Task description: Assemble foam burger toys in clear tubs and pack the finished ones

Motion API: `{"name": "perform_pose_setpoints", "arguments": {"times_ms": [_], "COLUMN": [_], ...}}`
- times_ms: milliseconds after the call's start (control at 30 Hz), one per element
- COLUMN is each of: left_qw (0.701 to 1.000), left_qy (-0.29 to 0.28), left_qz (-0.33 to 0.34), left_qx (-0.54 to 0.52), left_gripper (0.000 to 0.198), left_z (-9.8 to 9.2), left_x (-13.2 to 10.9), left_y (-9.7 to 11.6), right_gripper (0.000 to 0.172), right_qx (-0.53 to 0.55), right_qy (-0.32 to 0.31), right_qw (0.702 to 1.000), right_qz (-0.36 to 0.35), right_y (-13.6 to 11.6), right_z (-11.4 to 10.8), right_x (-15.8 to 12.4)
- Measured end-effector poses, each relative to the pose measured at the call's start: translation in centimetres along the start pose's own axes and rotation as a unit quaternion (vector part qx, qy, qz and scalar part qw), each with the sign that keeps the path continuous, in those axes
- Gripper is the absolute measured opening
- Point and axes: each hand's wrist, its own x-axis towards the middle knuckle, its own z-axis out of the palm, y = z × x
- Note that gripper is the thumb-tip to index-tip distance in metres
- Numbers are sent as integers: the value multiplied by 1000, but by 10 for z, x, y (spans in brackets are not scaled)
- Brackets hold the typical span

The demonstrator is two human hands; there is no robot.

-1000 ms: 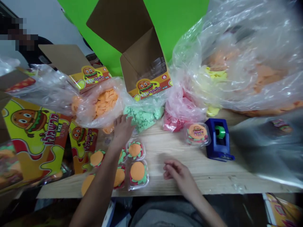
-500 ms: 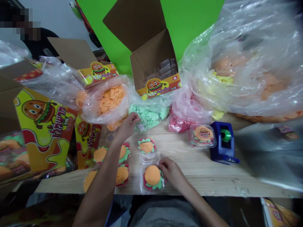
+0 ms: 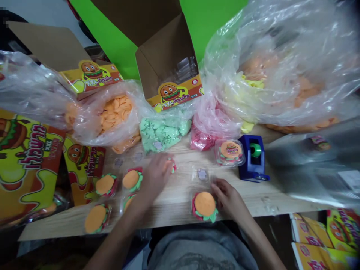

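Note:
My right hand (image 3: 228, 195) is closed on the right edge of an open clear plastic box (image 3: 194, 216). In the box sits a toy-like burger (image 3: 205, 204) with an orange bun, green frill and dark pink layer. Its hinged lid (image 3: 200, 174) lies open on the far side, with a pale round sticker on it. My left hand (image 3: 157, 172) is blurred over a second small burger (image 3: 172, 165), part of which shows beyond the fingers; whether they grip it I cannot make out. Several more burgers in clear boxes, such as the nearest burger (image 3: 96, 219), stand left of my left forearm.
Bags of orange pieces (image 3: 116, 112), green pieces (image 3: 163, 131) and pink pieces (image 3: 202, 137) line the back. Behind them stands an open printed carton (image 3: 174, 93). A closed burger box (image 3: 230, 152) sits beside a blue tape dispenser (image 3: 251, 159). Large plastic bags (image 3: 281, 67) fill the right.
My left hand has come back from the bag of green pieces to the small burger. My right hand and the open box with its burger have shifted right. The view has turned rightward.

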Motion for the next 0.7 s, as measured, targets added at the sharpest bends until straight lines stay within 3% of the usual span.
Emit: {"name": "perform_pose_setpoints", "arguments": {"times_ms": [67, 100, 167, 233, 333, 467, 700], "left_qw": [990, 979, 969, 972, 976, 972, 976], "left_qy": [-102, -148, -161, -131, -63, -9, -40], "left_qz": [94, 143, 185, 197, 207, 233, 210], "left_qx": [-12, -11, -5, -1, -8, -24, -32], "left_gripper": [27, 41, 66, 75, 59, 34, 19], "left_z": [9, 17, 36, 56, 78, 88, 86], "left_x": [-35, -50, -71, -80, -81, -82, -85], "left_y": [28, 40, 56, 64, 66, 64, 65], "right_gripper": [31, 29, 21, 13, 10, 12, 10], "right_qx": [-3, -3, 0, 6, 20, 37, 42], "right_qy": [8, 5, -10, -26, -37, -39, -21], "right_qw": [1000, 1000, 1000, 999, 999, 998, 998], "right_qz": [-11, -16, -23, -29, -30, -25, -46], "right_y": [-2, -4, -7, -10, -14, -15, -13], "right_z": [2, 2, 2, 2, 1, 2, 4], "right_x": [7, 11, 15, 16, 15, 12, 13]}}
